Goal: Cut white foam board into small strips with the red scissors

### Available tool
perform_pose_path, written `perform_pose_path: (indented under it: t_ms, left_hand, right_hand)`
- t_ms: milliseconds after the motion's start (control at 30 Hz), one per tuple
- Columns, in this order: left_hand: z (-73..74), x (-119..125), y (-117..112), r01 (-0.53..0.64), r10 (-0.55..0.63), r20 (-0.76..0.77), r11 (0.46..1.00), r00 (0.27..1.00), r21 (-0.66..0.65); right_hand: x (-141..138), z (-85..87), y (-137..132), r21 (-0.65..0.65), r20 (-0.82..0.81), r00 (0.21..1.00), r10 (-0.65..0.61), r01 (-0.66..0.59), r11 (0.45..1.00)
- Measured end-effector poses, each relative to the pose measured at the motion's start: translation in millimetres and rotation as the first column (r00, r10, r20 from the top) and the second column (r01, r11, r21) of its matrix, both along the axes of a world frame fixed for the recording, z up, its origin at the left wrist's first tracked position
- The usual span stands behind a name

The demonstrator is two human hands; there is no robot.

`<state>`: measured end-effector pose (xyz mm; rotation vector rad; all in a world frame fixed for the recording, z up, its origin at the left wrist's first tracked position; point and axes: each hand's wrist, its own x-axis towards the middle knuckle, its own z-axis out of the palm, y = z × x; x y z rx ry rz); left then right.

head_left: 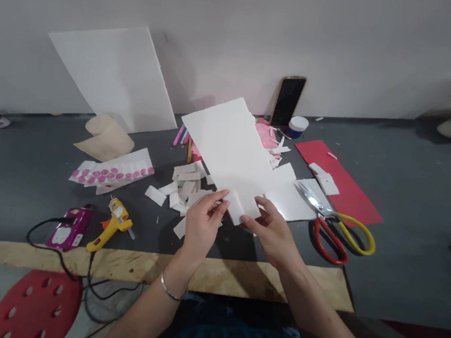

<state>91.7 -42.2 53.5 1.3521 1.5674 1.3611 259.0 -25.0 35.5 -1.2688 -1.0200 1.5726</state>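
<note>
Evidently we have plenty of cutting done: a heap of small white pieces point(185, 186) lies on the desk point(417, 214), just left of the white sheet point(229, 142) that we hold up over the desk. Our left hand point(203, 221) pinches a narrow strip point(236, 207) at the sheet's near edge, its fingertips together on it; our right hand point(275, 235) is clamped on the near right corner. We cannot tell whether that strip is a fold or a separate piece laid on, so we judge this step unfinished. The rest of the sheet's face looks plain, with nothing attached that we can see. Scissors point(321, 208) lie to the right of the sheet, and a yellow glue gun point(113, 226) rests to its left, both out of our hands. Beyond the sheet, to its left, a larger white board point(114, 73) leans on the wall, apparently whole, so any work on it seems left to do.
</note>
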Motion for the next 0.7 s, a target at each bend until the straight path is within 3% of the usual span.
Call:
perform_pose_path:
  t_ms: [467, 700]
  left_hand:
    - [2.7, 2, 4, -0.011, 0.012, 0.072, 1.0, 0.997, -0.02]
    - [8.8, 12, 5, -0.045, 0.085, 0.368, 0.992, 0.926, -0.116]
  right_hand:
    - [-2, 0.7, 0, -0.018, -0.044, 0.999, -0.018, 0.018, 1.0]
    - [-7, -5.3, -2, -0.001, -0.103, 0.992, -0.073, 0.073, 0.997]
